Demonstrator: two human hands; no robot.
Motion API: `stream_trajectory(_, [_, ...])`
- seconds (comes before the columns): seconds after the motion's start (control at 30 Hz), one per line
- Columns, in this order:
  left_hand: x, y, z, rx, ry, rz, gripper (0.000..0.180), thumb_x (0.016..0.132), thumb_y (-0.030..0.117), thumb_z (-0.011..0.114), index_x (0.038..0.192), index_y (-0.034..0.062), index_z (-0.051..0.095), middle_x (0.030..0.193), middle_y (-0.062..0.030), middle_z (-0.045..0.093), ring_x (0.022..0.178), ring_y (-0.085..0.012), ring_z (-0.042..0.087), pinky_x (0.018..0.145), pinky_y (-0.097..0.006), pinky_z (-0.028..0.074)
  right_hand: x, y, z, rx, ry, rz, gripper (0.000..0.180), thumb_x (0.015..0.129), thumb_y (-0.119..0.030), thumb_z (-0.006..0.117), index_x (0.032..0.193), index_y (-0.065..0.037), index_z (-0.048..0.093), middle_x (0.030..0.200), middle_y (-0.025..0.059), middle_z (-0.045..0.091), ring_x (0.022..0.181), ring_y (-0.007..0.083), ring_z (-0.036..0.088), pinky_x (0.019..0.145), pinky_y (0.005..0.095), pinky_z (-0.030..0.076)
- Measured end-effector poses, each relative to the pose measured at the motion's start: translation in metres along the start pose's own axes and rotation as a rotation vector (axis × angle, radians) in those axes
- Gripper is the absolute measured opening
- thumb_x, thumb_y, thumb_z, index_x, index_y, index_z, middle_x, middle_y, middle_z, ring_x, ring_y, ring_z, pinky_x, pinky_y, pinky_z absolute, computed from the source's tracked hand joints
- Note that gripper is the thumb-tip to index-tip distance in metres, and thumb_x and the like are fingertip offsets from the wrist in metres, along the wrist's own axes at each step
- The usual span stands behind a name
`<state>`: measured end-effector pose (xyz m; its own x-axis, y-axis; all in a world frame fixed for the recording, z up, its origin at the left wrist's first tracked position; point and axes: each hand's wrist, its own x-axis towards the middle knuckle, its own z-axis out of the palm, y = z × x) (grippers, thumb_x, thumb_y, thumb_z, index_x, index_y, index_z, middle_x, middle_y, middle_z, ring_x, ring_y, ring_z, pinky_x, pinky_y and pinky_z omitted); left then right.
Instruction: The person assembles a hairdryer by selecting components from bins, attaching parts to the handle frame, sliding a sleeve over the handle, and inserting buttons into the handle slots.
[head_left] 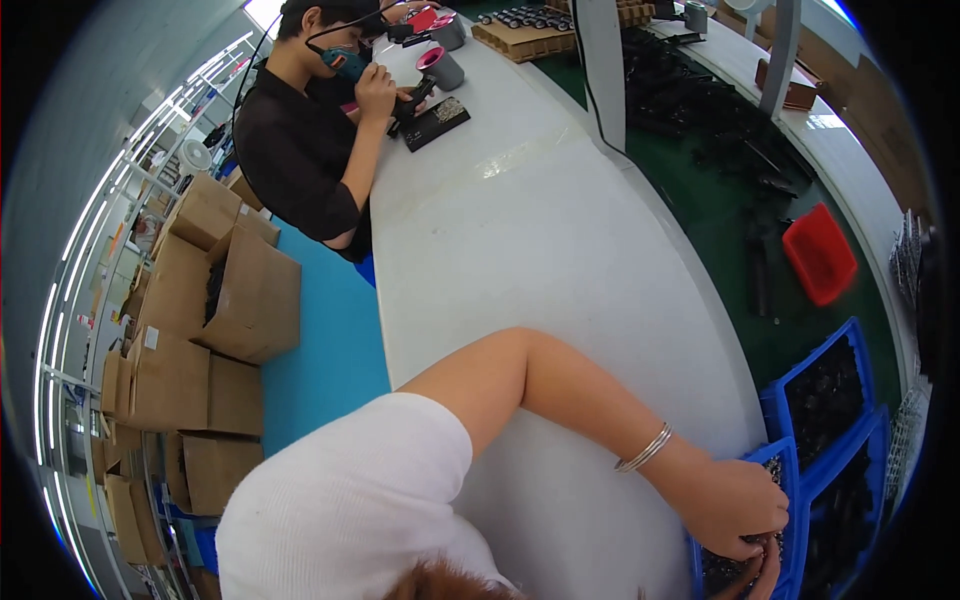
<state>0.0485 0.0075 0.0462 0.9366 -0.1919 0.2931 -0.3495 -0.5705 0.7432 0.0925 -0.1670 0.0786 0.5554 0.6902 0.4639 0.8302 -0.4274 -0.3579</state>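
My left hand [735, 505], with silvery bangles [645, 448] at its wrist, reaches over a blue bin [790, 520] of small metal parts at the lower right. Its fingers curl down and press together over the parts. Just below, my right hand [762, 578] comes in at the picture's lower edge, only partly in view. Its fingers are bent and close to the left fingertips. Whatever sits between the two hands is too small and covered to make out.
More blue bins [822, 385] hold black parts, beside a green conveyor [700, 165] with black pieces and a red tray [820, 255]. A co-worker [300, 150] handles a black tool at the white table [480, 250]. Cardboard boxes [250, 295] are stacked at left.
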Motion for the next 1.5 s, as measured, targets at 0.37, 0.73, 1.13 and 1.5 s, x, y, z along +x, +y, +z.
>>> stream_trajectory(0.37, [0.004, 0.0, 0.0, 0.019, -0.017, 0.068, 0.019, 0.084, 0.02, 0.058, 0.085, 0.0011, 0.059, 0.08, -0.0138, 0.061, 0.073, -0.0308, 0.062, 0.066, -0.04, 0.05, -0.009, 0.003, -0.002, 0.061, -0.038, 0.152, 0.021, 0.094, -0.013, 0.06, 0.106, 0.002, 0.068, 0.095, 0.0109, 0.069, 0.075, 0.021, 0.06, 0.065, 0.0287, 0.046])
stream_trajectory(0.73, [0.0, 0.004, 0.004, 0.098, 0.114, 0.093, 0.02, 0.081, 0.015, 0.061, 0.095, 0.0016, 0.059, 0.097, -0.0141, 0.058, 0.096, -0.0311, 0.056, 0.082, -0.04, 0.047, -0.004, 0.017, 0.01, 0.122, -0.07, 0.095, 0.019, 0.073, 0.002, 0.069, 0.091, 0.0, 0.062, 0.088, 0.0121, 0.06, 0.079, 0.0296, 0.058, 0.068, 0.0364, 0.046])
stream_trajectory(1.13, [-0.003, 0.007, 0.006, 0.426, -0.038, 0.07, 0.032, 0.073, 0.016, 0.063, 0.095, -0.0066, 0.057, 0.096, -0.0181, 0.054, 0.088, -0.0316, 0.052, 0.08, -0.038, 0.044, 0.007, 0.015, 0.011, -0.064, -0.339, 0.003, 0.03, 0.078, -0.012, 0.061, 0.105, 0.0, 0.056, 0.104, 0.0188, 0.052, 0.091, 0.0383, 0.051, 0.077, 0.0465, 0.043])
stream_trajectory(1.5, [0.005, 0.009, 0.0, 0.465, -0.239, 0.134, 0.019, 0.072, 0.014, 0.063, 0.082, -0.0012, 0.058, 0.082, -0.0113, 0.053, 0.081, -0.026, 0.05, 0.074, -0.034, 0.044, 0.002, 0.027, 0.01, -0.013, -0.354, 0.002, 0.016, 0.081, -0.012, 0.063, 0.09, -0.002, 0.055, 0.089, 0.0145, 0.052, 0.076, 0.0312, 0.057, 0.062, 0.0388, 0.049])
